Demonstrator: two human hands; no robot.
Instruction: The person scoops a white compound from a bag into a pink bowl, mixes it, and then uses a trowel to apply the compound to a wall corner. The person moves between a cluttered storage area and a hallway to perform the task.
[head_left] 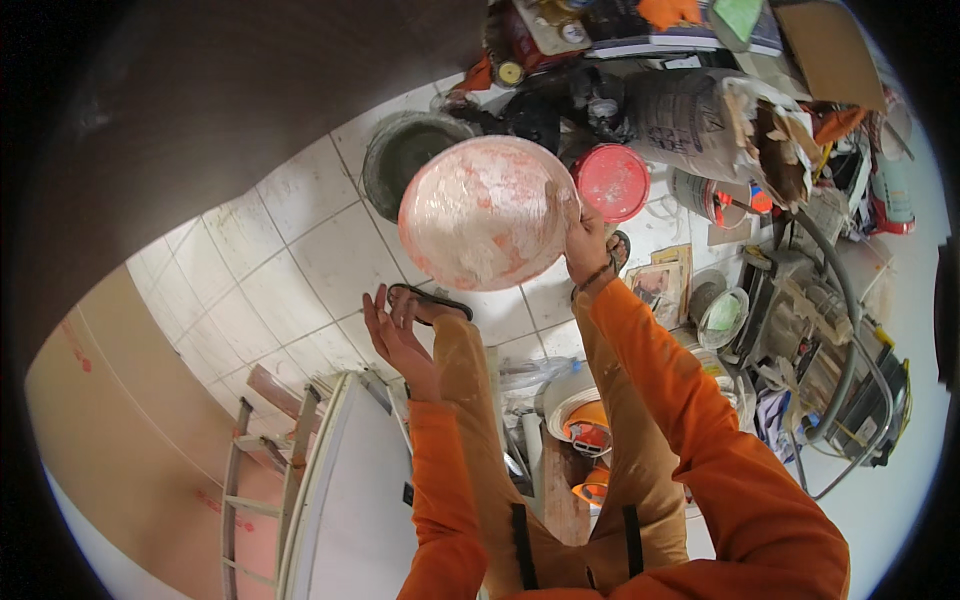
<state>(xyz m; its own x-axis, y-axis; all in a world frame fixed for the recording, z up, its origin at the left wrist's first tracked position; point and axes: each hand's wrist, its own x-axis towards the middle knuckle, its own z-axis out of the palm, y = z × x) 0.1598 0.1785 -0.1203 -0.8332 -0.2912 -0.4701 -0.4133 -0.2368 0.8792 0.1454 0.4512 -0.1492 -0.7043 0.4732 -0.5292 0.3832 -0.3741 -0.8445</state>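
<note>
My right hand [588,245] is closed on the right rim of a wide, round basin [485,215], pinkish and smeared with pale plaster. The basin is held up in front of me, above the floor. My left hand [402,345] is raised below and left of the basin, apart from it, with its fingers spread and nothing in them. Behind the basin stands a dark grey bucket [385,170], partly hidden, with greyish contents. A red round lid or tub [612,183] sits just to the right of the basin.
An open paper sack [690,120] lies at the back right, near a white bucket [700,190]. Hoses [850,300], tools and other clutter line the right side. A stepladder [285,470] and a white panel [350,490] stand at the lower left. The floor is white tile [320,260].
</note>
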